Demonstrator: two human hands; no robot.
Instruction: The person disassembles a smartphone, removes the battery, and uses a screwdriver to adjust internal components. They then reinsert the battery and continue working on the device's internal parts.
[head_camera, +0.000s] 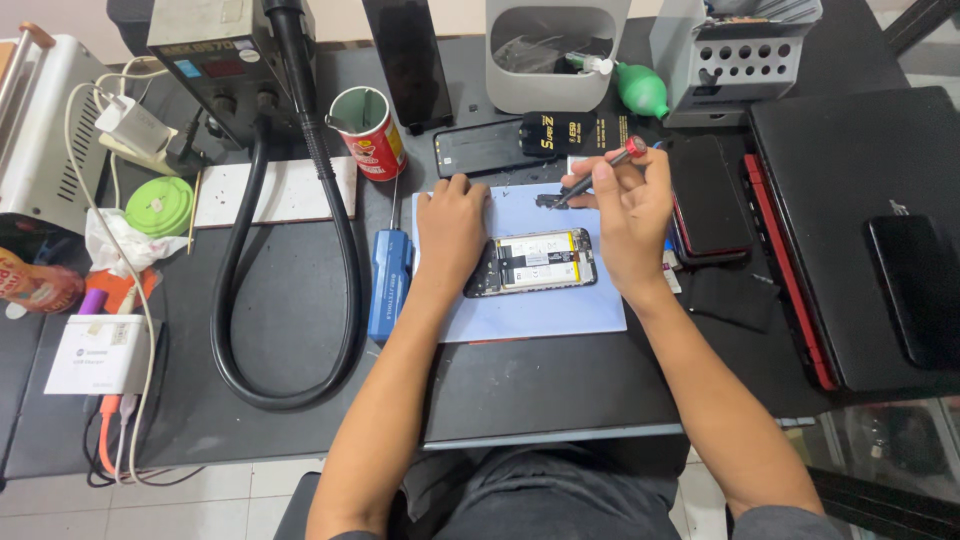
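A dark table (300, 290) seen from above, crowded with repair gear. At its right edge lies a closed black laptop (850, 230) with a dark phone (915, 285) resting on it. At the far left corner stands a grey hot-air station (215, 55), whose thick black hose (300, 300) loops down across the table. In the middle lies a pale blue work mat (540, 305), and on it an opened phone (535, 262) with its back off, battery and boards showing.

Containers along the far edge: a grey bin (555, 55) holding clear bags and small parts too blurred to tell apart; a grey tool rack (735, 60) with round holes; a red and white can (370, 135), its inside not clearly visible.

The left hand (450, 225) lies flat at the phone's left end, fingers pressed together and curled over the mat's far edge. The right hand (630, 215) is raised just beyond the phone's right end, its fingers pinching a slim screwdriver (595, 175) with a red cap, tip angled down onto a small dark part (548, 201) on the mat.
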